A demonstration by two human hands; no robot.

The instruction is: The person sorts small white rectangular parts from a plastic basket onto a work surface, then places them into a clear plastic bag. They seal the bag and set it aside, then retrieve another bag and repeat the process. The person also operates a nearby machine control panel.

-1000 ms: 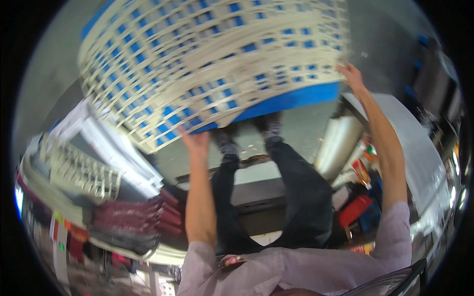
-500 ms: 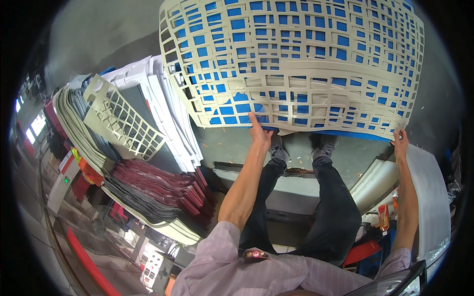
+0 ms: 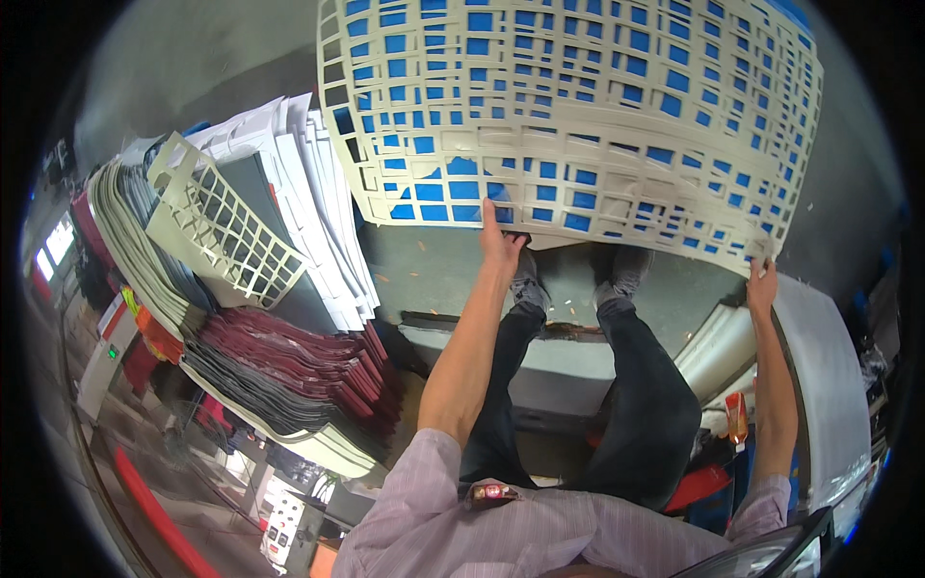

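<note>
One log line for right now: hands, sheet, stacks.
Left hand: holds lattice sheet's near edge | right hand: holds its near-right corner | blue layer: shows through | left: maroon stack, white stack

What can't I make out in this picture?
All in the head view:
Cream lattice sheeting: far edge cut off by the picture's top edge.
Blue layer: full outline hidden by the sheeting.
Shoes: toes hidden by the sheeting.
Floor scraps: too small to identify.
</note>
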